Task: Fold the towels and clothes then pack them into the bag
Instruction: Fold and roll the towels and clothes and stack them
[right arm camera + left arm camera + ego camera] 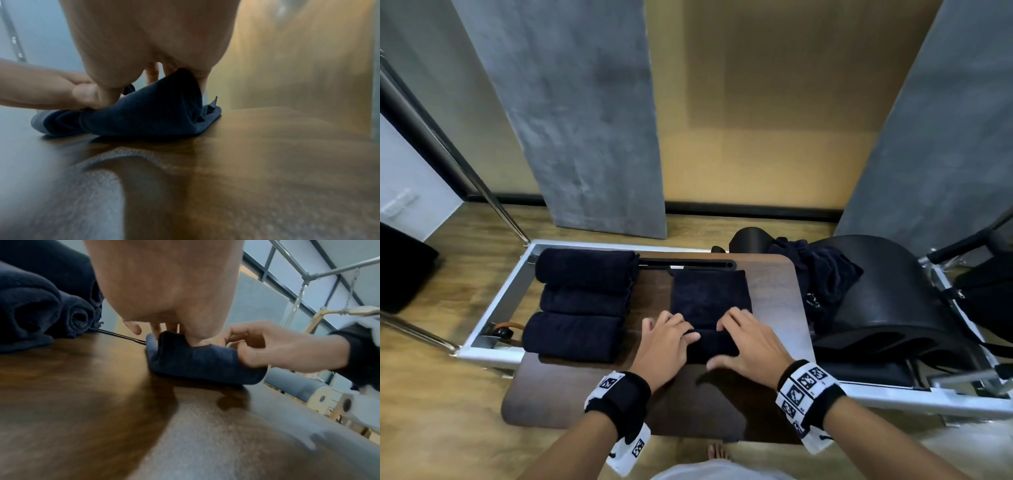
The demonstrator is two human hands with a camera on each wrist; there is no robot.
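Observation:
A dark navy towel [710,298] lies flat on the brown wooden table [585,394], its near end rolled up. My left hand [669,337] and right hand [748,339] sit side by side on that roll, fingers curled over it and thumbs tucked against it. In the left wrist view the towel roll [197,363] is pinched by my left hand [164,288] and by my right hand [277,350]. The right wrist view shows the towel [148,113] bunched under my right hand [154,32], with my left hand [41,91] gripping its other end. Three rolled navy towels [582,301] lie at the table's left.
A pile of dark clothes [822,274] is heaped on a black curved barrel [893,298] to the right. A white metal frame [496,308] surrounds the table. A black bag-like object [986,284] sits far right, another black object [400,270] far left.

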